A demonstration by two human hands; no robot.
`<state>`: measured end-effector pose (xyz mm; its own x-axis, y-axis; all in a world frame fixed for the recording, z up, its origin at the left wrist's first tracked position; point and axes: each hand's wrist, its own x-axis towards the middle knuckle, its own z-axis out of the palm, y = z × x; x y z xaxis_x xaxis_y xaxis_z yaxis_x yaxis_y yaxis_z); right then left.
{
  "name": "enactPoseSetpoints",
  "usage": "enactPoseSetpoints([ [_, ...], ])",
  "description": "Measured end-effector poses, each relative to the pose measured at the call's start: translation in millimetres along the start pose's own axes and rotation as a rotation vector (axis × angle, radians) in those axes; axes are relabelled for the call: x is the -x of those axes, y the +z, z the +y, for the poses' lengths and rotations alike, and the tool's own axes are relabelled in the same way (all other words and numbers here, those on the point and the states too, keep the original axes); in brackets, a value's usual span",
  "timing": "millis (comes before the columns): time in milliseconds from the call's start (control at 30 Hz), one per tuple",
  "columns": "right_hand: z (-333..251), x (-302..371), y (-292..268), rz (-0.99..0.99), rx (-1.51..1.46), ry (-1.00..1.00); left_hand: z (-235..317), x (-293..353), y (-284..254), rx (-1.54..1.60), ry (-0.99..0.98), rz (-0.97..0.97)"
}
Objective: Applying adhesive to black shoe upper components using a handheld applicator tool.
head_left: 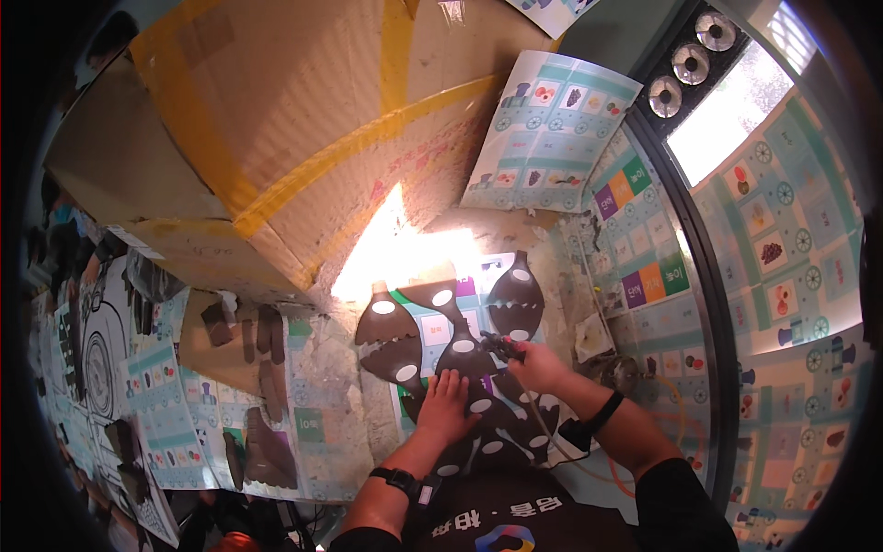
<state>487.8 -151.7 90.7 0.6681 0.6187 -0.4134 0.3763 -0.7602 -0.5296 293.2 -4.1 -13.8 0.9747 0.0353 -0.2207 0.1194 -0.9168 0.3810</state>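
Dark brown shaped pieces with white ovals, perhaps leather or fabric, lie spread before me, some overlapping, on a printed sheet (437, 328). One curved piece (386, 324) is at the left of the group and another piece (515, 293) at the right. My left hand (447, 407) rests on the middle pieces, palm down with fingers stretched out. In my right hand (541, 368) is a small dark spray gun (499, 346), its nozzle pointing left over the pieces. A thin yellowish hose (538, 416) runs down from that hand.
A large taped cardboard box (313, 120) stands at the far side. More brown pieces (269, 453) lie on printed sheets to the left. Printed sheets (635, 239) cover the right wall, beside a dark metal frame (713, 276). Looped hoses (676, 432) hang at the right.
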Motion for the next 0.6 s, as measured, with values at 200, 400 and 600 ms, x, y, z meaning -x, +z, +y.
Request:
enactPoseSetpoints([
  [200, -8.6, -0.3, 4.9, 0.06, 0.016, 0.003, -0.5, 2.8, -0.4, -0.01, 0.004, 0.001],
  [400, -12.4, 7.3, -2.0, -0.044, 0.05, -0.02, -2.3, 4.6, 3.4, 0.0, 0.014, 0.015],
  [600, -19.7, 9.7, 10.5, -0.001, -0.011, -0.011, -2.1, 5.4, 1.2, 0.008, 0.021, 0.036],
])
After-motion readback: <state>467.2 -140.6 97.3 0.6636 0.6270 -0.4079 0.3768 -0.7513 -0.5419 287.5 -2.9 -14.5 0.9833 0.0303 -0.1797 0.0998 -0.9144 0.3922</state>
